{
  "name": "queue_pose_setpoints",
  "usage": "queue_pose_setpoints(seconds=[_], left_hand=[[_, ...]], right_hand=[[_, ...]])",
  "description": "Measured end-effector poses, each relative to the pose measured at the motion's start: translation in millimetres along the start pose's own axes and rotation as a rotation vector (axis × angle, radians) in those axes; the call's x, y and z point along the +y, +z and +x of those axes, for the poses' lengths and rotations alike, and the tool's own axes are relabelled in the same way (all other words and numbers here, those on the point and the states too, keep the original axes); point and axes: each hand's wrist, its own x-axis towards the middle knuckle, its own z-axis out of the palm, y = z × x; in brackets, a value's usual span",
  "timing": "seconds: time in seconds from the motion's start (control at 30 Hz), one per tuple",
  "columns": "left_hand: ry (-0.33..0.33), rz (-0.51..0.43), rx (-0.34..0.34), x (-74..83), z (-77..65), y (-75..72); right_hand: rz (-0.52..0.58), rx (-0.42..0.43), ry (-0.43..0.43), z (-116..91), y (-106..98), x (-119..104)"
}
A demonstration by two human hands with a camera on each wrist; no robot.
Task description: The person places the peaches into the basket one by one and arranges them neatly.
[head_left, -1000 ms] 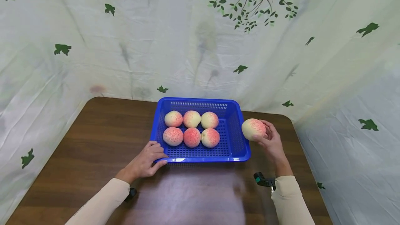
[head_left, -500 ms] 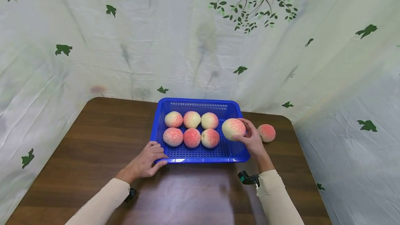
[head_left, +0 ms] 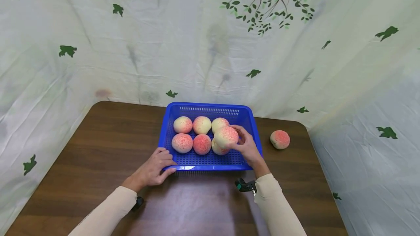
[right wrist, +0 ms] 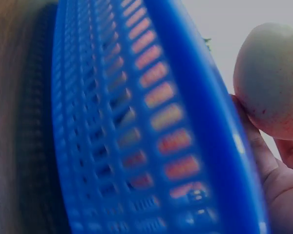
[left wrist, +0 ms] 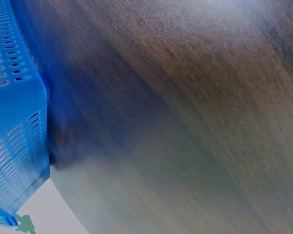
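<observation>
My right hand holds a peach, pale yellow with red speckles, by its right side between thumb and fingers. It is above the blue plastic basket; in the head view it overlaps the front-row right peach, hiding part of it. The right wrist view shows the held peach higher than the basket rim. Two rows of peaches lie inside, among them a redder one. My left hand grips the basket's front left corner, thumb along the front rim. In the left wrist view that hand is out of sight.
One more peach lies on the brown wooden table, right of the basket. A pale curtain printed with leaves and branches hangs behind the table and along its sides.
My right hand has carried the held peach leftward, from beside the basket's right rim to over the peaches inside. The peach on the table has come into sight. My left hand stays put.
</observation>
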Motion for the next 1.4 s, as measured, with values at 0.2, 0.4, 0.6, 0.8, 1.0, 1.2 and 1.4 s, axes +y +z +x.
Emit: queue_pose_setpoints(seconds=[0.2, 0.4, 0.6, 0.8, 1.0, 1.2, 1.4], left_hand=[[-0.001, -0.003, 0.004, -0.6, -0.1, 0.2], [0.007, -0.001, 0.01, -1.8, -0.5, -0.5], [0.025, -0.005, 0.031, -2.5, -0.7, -1.1], [0.024, -0.008, 0.022, -2.0, -0.4, -0.9], [0.026, -0.016, 0.025, -2.4, -0.2, -0.1], [0.025, -0.018, 0.023, -2.1, -0.2, 0.2], [0.022, -0.015, 0.024, -1.6, -0.1, -0.1]], right_hand=[[0.018, -0.072, 0.035, 5.8, 21.4, 6.6], [0.035, -0.187, 0.059, 12.9, 42.2, 10.4], [-0.06, -0.355, 0.02, 23.5, 61.1, 14.9], [-0.179, -0.462, 0.055, 27.2, 78.4, 9.6], [-0.293, -0.515, 0.083, 22.1, 90.9, -13.4], [-0.37, -0.527, 0.085, 24.5, 93.7, -4.4], [-0.466, -0.507, 0.048, 29.4, 93.6, 18.1]])
